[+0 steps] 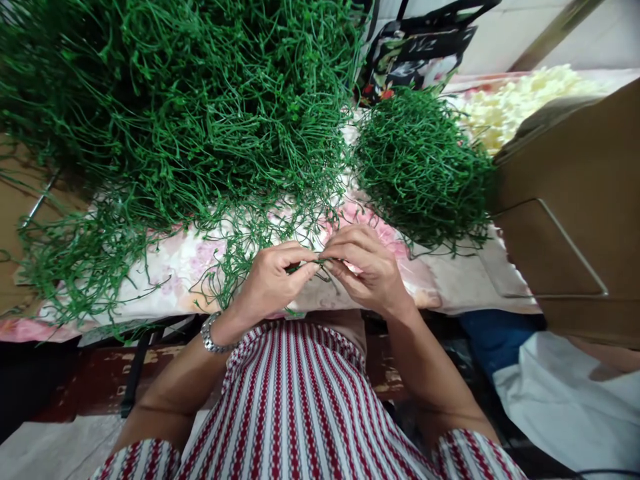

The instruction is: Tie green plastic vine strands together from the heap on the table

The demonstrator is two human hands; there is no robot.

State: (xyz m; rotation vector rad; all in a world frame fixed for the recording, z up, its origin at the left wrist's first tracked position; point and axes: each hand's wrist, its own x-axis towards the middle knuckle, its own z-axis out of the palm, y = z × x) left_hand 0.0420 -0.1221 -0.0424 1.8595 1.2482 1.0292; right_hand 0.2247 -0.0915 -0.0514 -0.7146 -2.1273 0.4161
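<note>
Close together at the front of the table, my left hand [281, 275] and my right hand [364, 267] both pinch a thin green plastic stem [325, 261] between thumb and fingers. Most of the stem is hidden by the fingertips. Beyond the hands rises a big heap of green plastic stems [200, 127], with loose ones trailing down beside my left wrist. A smaller pile of the same stems [425, 167] lies to the right, past my right hand.
A floral tablecloth [175, 270] covers the table. Pale yellow pieces [530, 100] lie at the back right, behind a cardboard box [575, 200]. A black patterned bag [420, 53] stands at the back. More cardboard [15, 267] shows at the left edge, and a person's white garment [570, 400] at lower right.
</note>
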